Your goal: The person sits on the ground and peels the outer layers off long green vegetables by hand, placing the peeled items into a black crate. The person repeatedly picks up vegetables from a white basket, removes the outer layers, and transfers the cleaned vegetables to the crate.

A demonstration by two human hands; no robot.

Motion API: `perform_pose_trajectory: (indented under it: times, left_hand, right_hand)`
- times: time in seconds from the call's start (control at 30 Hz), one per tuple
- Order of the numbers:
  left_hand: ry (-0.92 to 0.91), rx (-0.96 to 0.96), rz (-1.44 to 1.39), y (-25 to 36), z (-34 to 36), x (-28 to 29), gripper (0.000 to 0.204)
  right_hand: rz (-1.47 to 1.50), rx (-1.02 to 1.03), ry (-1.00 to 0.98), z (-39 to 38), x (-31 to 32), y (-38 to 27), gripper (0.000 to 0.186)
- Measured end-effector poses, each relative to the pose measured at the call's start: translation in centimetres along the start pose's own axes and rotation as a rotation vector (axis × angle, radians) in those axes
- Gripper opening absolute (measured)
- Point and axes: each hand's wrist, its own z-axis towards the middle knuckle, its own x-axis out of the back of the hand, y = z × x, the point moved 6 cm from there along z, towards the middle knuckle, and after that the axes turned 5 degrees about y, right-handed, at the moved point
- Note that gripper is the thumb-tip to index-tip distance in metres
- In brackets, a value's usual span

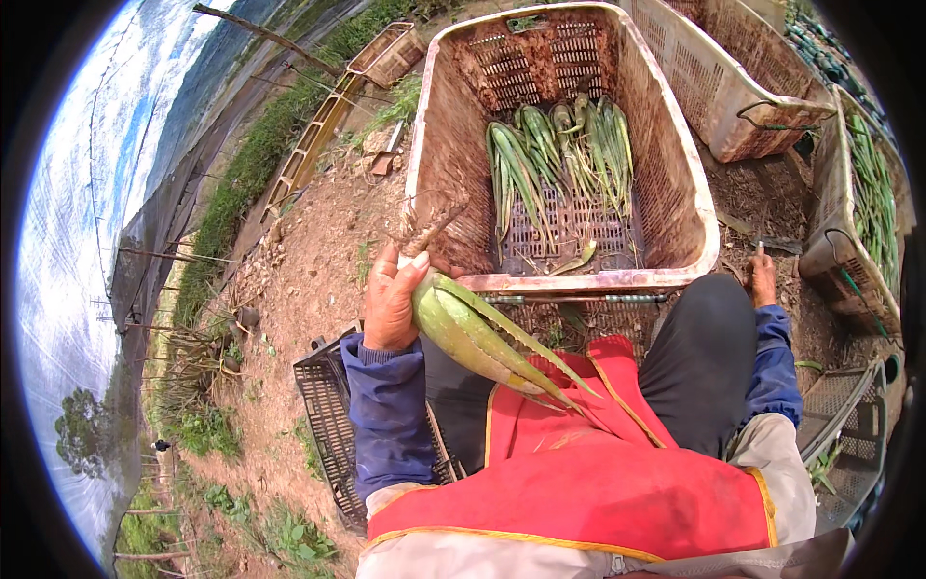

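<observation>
My left hand (391,304) is closed round the base of an aloe plant (473,333), by the near left corner of a large dirty crate. The plant's thick green, spiny-edged leaves slant down to the right over my lap. Its dry roots (424,232) stick up above my thumb. Several more aloe plants (559,154) lie side by side in the crate (569,283), with a loose leaf piece (576,259) nearer me. Out to the right of my knee, my right hand (762,278) is closed on what looks like a knife (779,245), its dark blade pointing right; the handle is mostly hidden.
Another pale crate (733,87) stands at the far right. A crate of long green leaves (873,193) is at the right edge. A black crate (328,396) sits by my left side, a grey one (849,434) at my right. A red apron (569,492) covers my lap.
</observation>
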Motion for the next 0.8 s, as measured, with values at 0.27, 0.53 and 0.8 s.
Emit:
perform_pose_trajectory:
  times: [0.27, 0.53, 0.8]
  left_hand:
    - [-0.111, -0.136, -0.174, 2.5, -1.7, 0.2, 0.031]
    - [-0.215, -0.178, -0.518, 4.9, -2.1, 0.3, 0.035]
    - [-0.271, -0.130, -0.665, 2.5, -1.8, -1.8, 0.040]
  right_hand:
    - [-0.028, 0.581, -0.545, -14.4, -13.3, -37.1, 0.031]
    - [-0.143, 1.412, -0.970, -39.5, -29.6, -47.3, 0.020]
    - [-0.491, 1.579, -0.758, -44.3, -34.3, -43.3, 0.029]
